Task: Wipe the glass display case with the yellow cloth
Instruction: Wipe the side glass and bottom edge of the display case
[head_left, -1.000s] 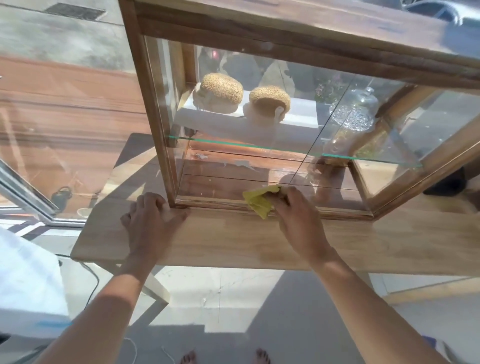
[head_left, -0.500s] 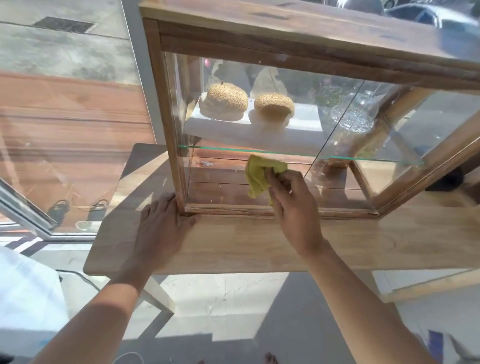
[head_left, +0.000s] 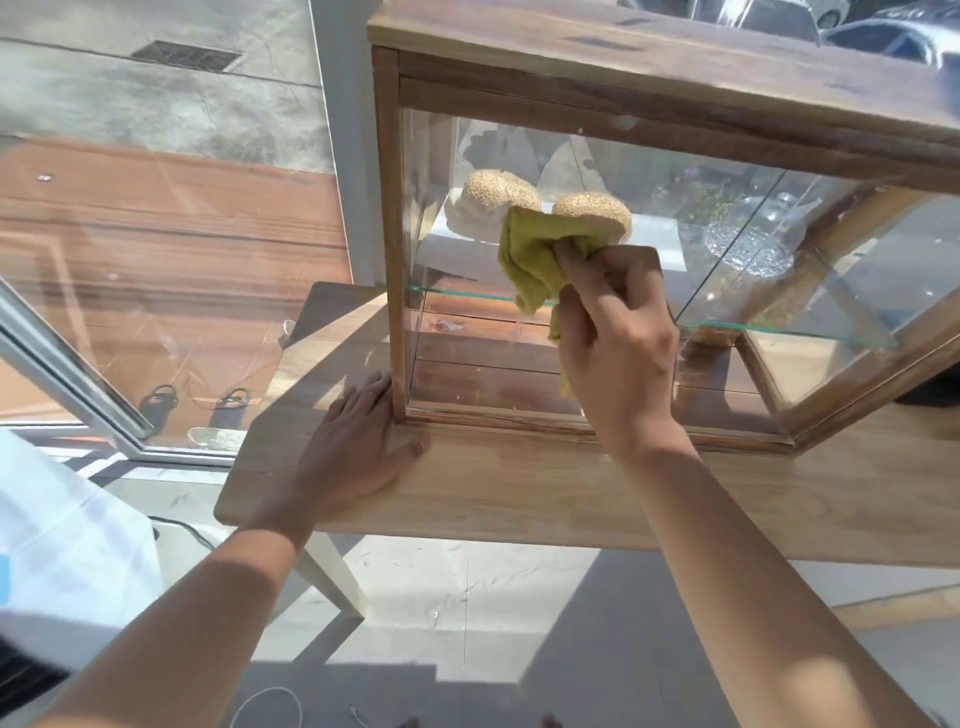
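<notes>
1. We see the tabletop (head_left: 519, 499), pale wood, running under both hands and carrying the case.
2. The glass display case (head_left: 675, 98) stands on it, wood-framed. Its front pane lies directly beneath our right fingers, and its lower left corner post sits just beside our left fingertips.
3. Inside, past our right fingers, a glass shelf (head_left: 779, 328) crosses the case, and a white board higher up carries two seeded buns (head_left: 493, 189). A cut-glass dish (head_left: 748, 244) sits well off to the right of the fingers.
4. Our left hand (head_left: 358, 447) lies flat on the tabletop, fingers straight and together, holding nothing, the thumb spread toward the case's bottom rail.
5. Our right hand (head_left: 618, 338) is raised against the front pane, fingers curled round the cloth and pressing it to the glass.
6. The yellow cloth (head_left: 535, 260) is bunched under those fingers. Most of it bulges up and left of them, at the height of the buns, and a thin tail hangs below the palm.
</notes>
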